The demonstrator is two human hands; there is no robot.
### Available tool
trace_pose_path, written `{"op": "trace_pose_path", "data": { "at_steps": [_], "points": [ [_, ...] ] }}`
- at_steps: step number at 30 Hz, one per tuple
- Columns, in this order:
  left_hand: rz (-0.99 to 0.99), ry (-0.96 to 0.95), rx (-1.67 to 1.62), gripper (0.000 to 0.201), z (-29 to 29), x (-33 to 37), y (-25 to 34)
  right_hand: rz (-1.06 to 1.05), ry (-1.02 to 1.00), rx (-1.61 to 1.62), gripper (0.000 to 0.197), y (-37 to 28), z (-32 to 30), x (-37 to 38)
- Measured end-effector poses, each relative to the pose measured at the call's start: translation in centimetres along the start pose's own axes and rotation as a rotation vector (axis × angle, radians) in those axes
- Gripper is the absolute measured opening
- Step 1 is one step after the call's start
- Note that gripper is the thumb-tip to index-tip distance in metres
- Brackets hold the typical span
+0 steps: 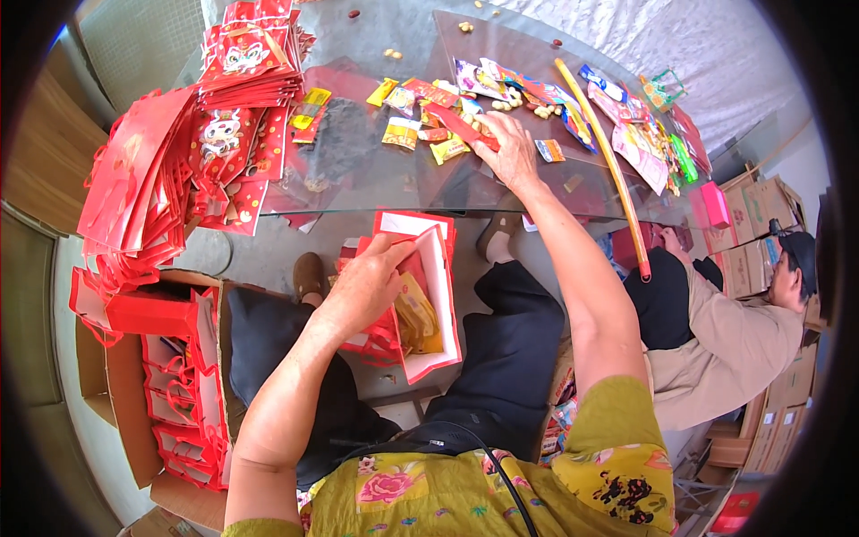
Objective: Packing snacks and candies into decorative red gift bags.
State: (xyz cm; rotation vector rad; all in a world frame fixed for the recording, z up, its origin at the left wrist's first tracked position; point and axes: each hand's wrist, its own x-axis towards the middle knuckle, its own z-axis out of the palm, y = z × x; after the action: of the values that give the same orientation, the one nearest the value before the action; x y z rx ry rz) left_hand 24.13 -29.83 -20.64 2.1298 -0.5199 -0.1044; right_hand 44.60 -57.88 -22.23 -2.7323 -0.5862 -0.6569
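Observation:
Between my knees, a red paper gift bag point(438, 309) with a white inside stands open and tilted. Yellow-wrapped packets point(417, 309) lie inside it. My left hand point(365, 285) grips the bag's left side near its upper rim, fingers closed and partly hidden. Over the glass table, my right hand point(510, 154) has a long, flat red packet point(460, 125) between thumb and fingers. Close by lie small yellow snack packets point(401, 133), loose peanuts point(506, 105) and a small orange-and-blue packet point(549, 150).
Stacked red printed gift bags point(143, 170) cover the table's left side. Below them, a cardboard box point(130, 403) holds several filled red bags. A long yellow stick point(608, 161) crosses the table edge beside colourful snack bags point(640, 152). Another person point(734, 331) sits at the right.

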Motion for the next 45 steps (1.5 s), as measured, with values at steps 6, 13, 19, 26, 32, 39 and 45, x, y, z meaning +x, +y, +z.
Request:
{"op": "trace_pose_path", "data": {
  "at_steps": [6, 13, 19, 26, 32, 39, 45],
  "points": [
    [-0.005, -0.006, 0.002, 0.047, 0.2, 0.2, 0.2, -0.071, 0.062, 0.037, 0.035, -0.4, -0.2, 0.1],
    [-0.039, -0.012, 0.016, 0.044, 0.3, 0.2, 0.3, -0.073, 0.151, 0.078, 0.029, -0.4, 0.1, -0.2],
    [-0.018, -0.007, 0.011, 0.047, 0.3, 0.1, -0.1, 0.101, 0.240, 0.294, 0.027, 1.0, 0.8, -0.2],
    [-0.045, -0.008, 0.009, 0.048, 0.1, 0.2, 0.2, 0.461, 0.399, 0.787, 0.021, 4.1, 1.3, 0.5],
    [-0.055, -0.006, 0.000, 0.048, 0.0, 0.3, 0.5, 0.767, 0.492, 1.270, 0.024, 4.3, -0.7, 0.3],
    [-0.017, 0.023, 0.002, 0.045, 0.2, 0.4, 0.0, 0.778, 0.290, 1.722, 0.023, -1.9, -6.1, -3.1],
    [0.033, 0.060, 0.014, 0.042, 0.8, 0.3, -0.9, 0.786, -0.134, 1.651, 0.021, -12.8, -8.3, -11.3]
  ]
}}
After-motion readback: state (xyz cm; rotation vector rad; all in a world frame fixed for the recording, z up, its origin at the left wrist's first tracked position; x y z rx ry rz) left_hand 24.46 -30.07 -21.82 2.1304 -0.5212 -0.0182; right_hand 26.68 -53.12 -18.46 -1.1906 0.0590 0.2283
